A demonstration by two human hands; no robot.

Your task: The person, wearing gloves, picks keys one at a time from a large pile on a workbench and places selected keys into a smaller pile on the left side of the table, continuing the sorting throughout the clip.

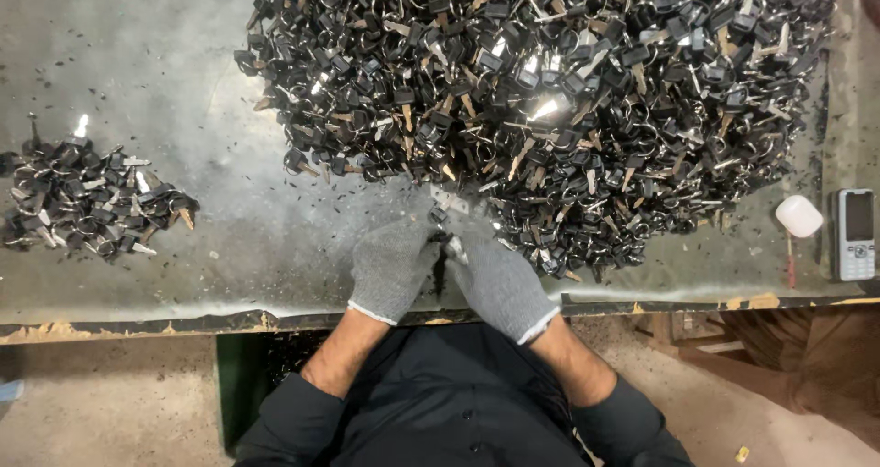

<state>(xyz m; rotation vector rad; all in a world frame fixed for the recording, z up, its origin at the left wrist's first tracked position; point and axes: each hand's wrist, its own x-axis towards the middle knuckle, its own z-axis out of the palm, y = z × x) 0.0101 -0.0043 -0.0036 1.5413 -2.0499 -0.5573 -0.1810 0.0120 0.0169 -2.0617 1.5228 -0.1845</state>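
Left hand (392,267) and right hand (500,284), both in grey knit gloves, meeting at the near edge of the counter (165,54), fingertips pinched together around a small key (446,247) with a dark head. Both closed on it, the left from the left side, the right from the right; exact finger placement hidden by the gloves and blurred.

Judged from looks: light, stiff, hard metal blade with a plastic head and a thin ring; small enough to slip from gloved fingers, not fragile. Best held by the broad plastic head, blade left free; the ring likely to snag on neighbours when pulled from a heap.

Just beyond the hands, touching their fingertips at its near fringe, a big heap of keys (550,91) spreading across the far and right part of the counter, black heads, brass and silver blades, rings all tangled. Probably heavy as a mass and prone to sliding.

Well apart at the left, a small pile of keys (87,201), loosely spread.

No bin, tray or box in view; both lots lying loose on the bare, scuffed, speckled surface.

At the right near edge, a small white case (799,216), and just beside it a grey button phone (856,233), screen dark.
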